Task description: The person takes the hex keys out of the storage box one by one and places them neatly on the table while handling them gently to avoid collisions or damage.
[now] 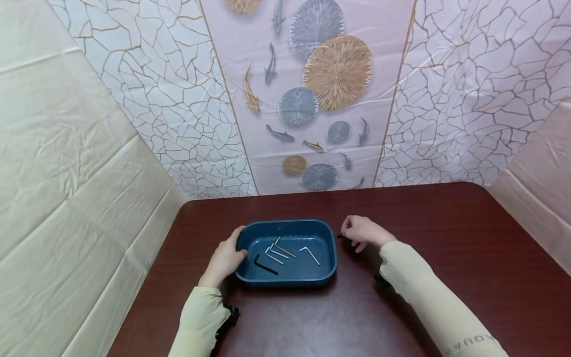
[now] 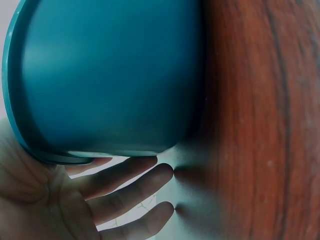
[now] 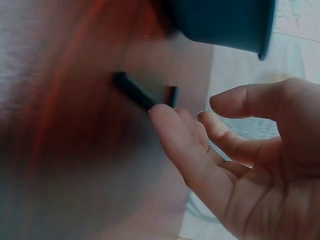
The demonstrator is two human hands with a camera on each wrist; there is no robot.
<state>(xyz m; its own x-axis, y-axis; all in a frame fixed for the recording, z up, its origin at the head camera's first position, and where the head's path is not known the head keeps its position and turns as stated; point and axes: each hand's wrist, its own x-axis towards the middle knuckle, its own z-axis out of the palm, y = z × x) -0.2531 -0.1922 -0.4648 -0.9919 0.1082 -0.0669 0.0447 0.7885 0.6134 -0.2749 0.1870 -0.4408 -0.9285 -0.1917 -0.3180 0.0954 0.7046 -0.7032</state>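
A blue rectangular tray (image 1: 285, 283) sits on the table. My left hand (image 1: 224, 259) grips its left side, thumb over the rim and fingers along the outer wall; the left wrist view shows those fingers (image 2: 135, 187) spread below the wall. Inside lie several L-shaped hex keys: a black one (image 1: 266, 268), a gold-coloured one (image 1: 285, 248) and silver ones, including one (image 1: 311, 254) on the right. Just right of the tray, my right hand (image 1: 363, 231) is over another black hex key (image 3: 134, 91), fingertips against it, thumb apart. Fingers partly hide this key.
The dark reddish-brown table (image 1: 294, 322) extends around the tray. A patterned cloth (image 1: 312, 148) hangs behind its far edge, with pale cloth (image 1: 89, 198) on the left and more (image 1: 540, 188) on the right.
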